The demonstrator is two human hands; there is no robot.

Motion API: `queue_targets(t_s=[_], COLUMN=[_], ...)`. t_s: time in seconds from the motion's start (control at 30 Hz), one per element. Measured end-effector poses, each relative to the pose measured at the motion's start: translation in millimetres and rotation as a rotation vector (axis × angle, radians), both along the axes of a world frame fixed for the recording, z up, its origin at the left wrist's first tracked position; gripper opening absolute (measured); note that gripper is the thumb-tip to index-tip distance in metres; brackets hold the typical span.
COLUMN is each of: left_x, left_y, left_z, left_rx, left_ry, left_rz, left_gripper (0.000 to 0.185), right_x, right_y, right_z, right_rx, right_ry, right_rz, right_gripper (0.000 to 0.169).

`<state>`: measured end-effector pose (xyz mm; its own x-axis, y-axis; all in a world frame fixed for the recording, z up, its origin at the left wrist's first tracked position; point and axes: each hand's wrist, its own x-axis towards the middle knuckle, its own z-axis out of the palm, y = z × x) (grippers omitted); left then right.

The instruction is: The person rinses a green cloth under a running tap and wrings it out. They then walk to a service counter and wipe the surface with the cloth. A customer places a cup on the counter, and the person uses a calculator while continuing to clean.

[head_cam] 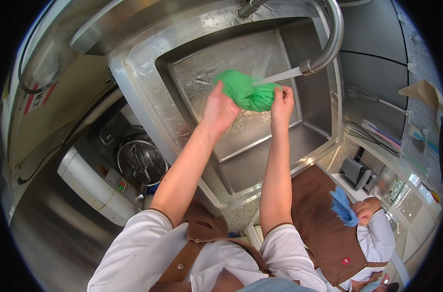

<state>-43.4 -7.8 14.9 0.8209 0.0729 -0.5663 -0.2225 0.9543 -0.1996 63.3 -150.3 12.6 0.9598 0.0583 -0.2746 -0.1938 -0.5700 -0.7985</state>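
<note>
A wet green cloth [243,91] is stretched between my two hands over a stainless steel sink [236,179]. Water runs from the curved metal faucet [333,40] onto the middle of the cloth. My left hand [221,107] supports the cloth's left end from below, palm up, with the thumb against it. The right end is pinched between the thumb and fingers of my right hand [282,104]. Shallow water moves over the basin's bottom beneath the cloth.
At right a co-worker in a brown apron [320,226] holds a blue cloth [342,208]. Whisks [375,100] hang on the right wall. A mixer with a metal bowl [143,160] stands left of the sink, near a hanging black cable [66,138].
</note>
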Motion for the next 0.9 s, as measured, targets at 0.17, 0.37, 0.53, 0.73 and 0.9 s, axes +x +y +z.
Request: queue_targets(t_s=[0.17, 0.37, 0.53, 0.73, 0.9], left_x=[-2.8, 2.3, 27.8, 52.2, 36.4], left_y=[3.2, -12.8, -27.7, -14.2, 6.2], left_z=[-3.7, -14.9, -15.2, 13.4, 44.3], left_rx=[0.037, 0.123, 0.039, 0.374, 0.920], left_ry=[0.113, 0.205, 0.065, -0.104, -0.015], left_rz=[0.009, 0.077, 0.046, -0.150, -0.380], left_gripper=[0.046, 0.038, 0.032, 0.025, 0.028], right_x=[4.4, -3.5, -17.3, -21.6, 11.9], right_y=[6.3, -4.6, -43.4, -47.9, -23.4], right_z=[21.9, 54.7, 70.5, 56.9, 8.4], right_rx=[0.589, 0.724, 0.937, 0.807, 0.087], right_ry=[0.203, 0.113, 0.194, 0.439, 0.378], right_rz=[-0.126, -0.118, -0.275, -0.170, 0.227], right_gripper=[0.012, 0.010, 0.012, 0.051, 0.034])
